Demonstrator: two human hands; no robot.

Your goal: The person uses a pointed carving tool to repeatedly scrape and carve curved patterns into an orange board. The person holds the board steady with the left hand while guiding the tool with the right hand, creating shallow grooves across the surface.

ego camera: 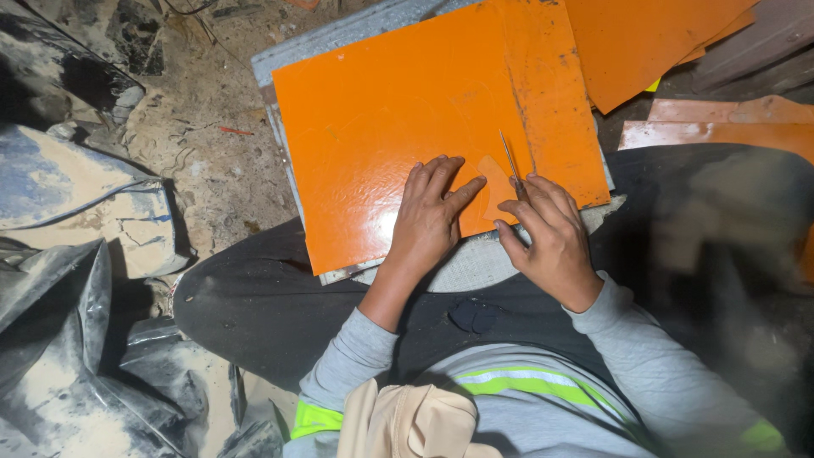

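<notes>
**Scribing a shape on an orange sheet**

Left hand (pixel 428 216) lay flat, fingers spread, pressing a small translucent template (pixel 493 182) onto the glossy orange sheet (pixel 381 127). Right hand (pixel 547 233) gripped a thin metal scriber (pixel 510 161), tip on the sheet just beside the template's right edge. Sheet rested on a grey board (pixel 339 34) across the person's lap. Tracing looked partway: faint curved lines showed higher on the sheet, no cut pieces visible, most of the surface unmarked. More orange sheets (pixel 644 42) lay stacked upper right, touching the work sheet's far corner. Dusty sacks (pixel 76 195) sat left on the dirt floor (pixel 212 127), well apart. Nothing blocked the hands.
</notes>
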